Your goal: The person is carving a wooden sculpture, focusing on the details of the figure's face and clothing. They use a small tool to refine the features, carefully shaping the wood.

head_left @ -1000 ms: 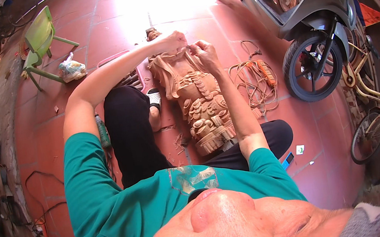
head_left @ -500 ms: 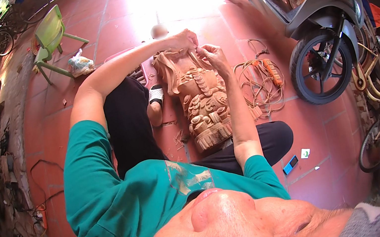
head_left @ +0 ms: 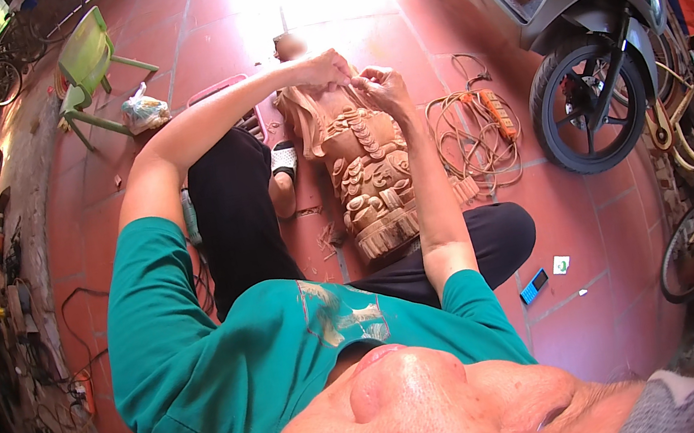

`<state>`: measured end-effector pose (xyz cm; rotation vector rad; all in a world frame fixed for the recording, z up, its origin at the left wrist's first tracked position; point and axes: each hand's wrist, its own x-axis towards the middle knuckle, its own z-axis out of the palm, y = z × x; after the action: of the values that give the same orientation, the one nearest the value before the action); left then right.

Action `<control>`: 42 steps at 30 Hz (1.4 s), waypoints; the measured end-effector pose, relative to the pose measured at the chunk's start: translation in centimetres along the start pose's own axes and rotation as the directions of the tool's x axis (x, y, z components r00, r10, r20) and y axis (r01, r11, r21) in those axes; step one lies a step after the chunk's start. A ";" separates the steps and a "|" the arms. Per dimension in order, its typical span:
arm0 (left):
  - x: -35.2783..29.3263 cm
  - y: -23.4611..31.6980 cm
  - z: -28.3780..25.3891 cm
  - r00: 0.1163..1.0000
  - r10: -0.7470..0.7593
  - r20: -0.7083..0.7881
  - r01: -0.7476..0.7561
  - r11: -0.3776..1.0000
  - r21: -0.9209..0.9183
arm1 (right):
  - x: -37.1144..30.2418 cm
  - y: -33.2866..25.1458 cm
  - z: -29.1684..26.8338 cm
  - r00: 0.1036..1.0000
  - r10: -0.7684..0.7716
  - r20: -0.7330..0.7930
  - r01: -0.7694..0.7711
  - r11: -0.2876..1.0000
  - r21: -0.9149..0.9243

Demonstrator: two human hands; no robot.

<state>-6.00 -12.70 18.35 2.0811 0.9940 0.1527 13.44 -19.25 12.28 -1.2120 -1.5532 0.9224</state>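
A carved wooden sculpture (head_left: 371, 167), brown with dense relief, lies on the floor in front of me, beside my bent legs. My left hand (head_left: 325, 70) is closed above its far end, fingers bent down. Just right of it, my right hand (head_left: 383, 86) is pinched, its fingertips almost meeting those of the left. Whatever the fingers hold, if anything, is too small to make out. My right forearm crosses over the carving's right side and hides part of it.
Right of the carving lies a coiled cord with an orange power strip (head_left: 498, 115). A grey motor scooter (head_left: 591, 84) stands farther right. A blue phone (head_left: 534, 286) lies near my right knee. At the left are a green chair (head_left: 87, 63) and a plastic bag (head_left: 145, 110).
Both hands stay close together over the carving's far end, with the left shifted slightly left. The right fingers have curled in more. The whole view has shifted a little.
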 end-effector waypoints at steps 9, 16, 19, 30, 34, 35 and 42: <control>-0.1 -0.8 -0.3 0.999 0.008 -0.053 -0.008 1.000 0.001 | -0.4 -0.5 0.1 0.998 0.053 0.022 -0.055 0.993 0.104; -0.4 0.5 0.0 0.999 0.047 0.017 -0.048 0.994 0.101 | -0.7 -1.0 0.0 1.000 0.012 0.005 -0.012 0.991 0.137; -0.3 -0.5 0.1 0.997 0.068 0.024 -0.067 0.996 -0.055 | -0.9 -1.5 0.2 1.000 0.003 0.019 -0.007 0.979 0.206; -0.6 0.5 -0.2 0.997 0.069 -0.040 -0.070 0.997 -0.024 | -0.3 0.3 -0.1 1.000 0.015 -0.003 -0.014 0.985 0.170; -0.4 -0.8 -0.4 0.998 0.060 -0.030 -0.062 0.995 -0.081 | 0.0 0.5 0.4 1.000 0.006 0.005 -0.006 0.993 0.120; -0.4 -0.7 -0.4 0.996 0.082 -0.034 -0.084 0.994 -0.072 | 0.0 0.7 0.2 1.000 0.024 0.008 -0.025 0.989 0.144; -0.3 -0.4 -0.2 0.997 0.047 -0.059 -0.052 0.995 -0.090 | -0.1 0.9 -0.5 0.999 0.042 0.017 -0.044 0.990 0.136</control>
<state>-6.57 -12.59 18.26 2.0283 0.9517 0.2792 14.15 -19.08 11.52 -1.1476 -1.4554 1.0495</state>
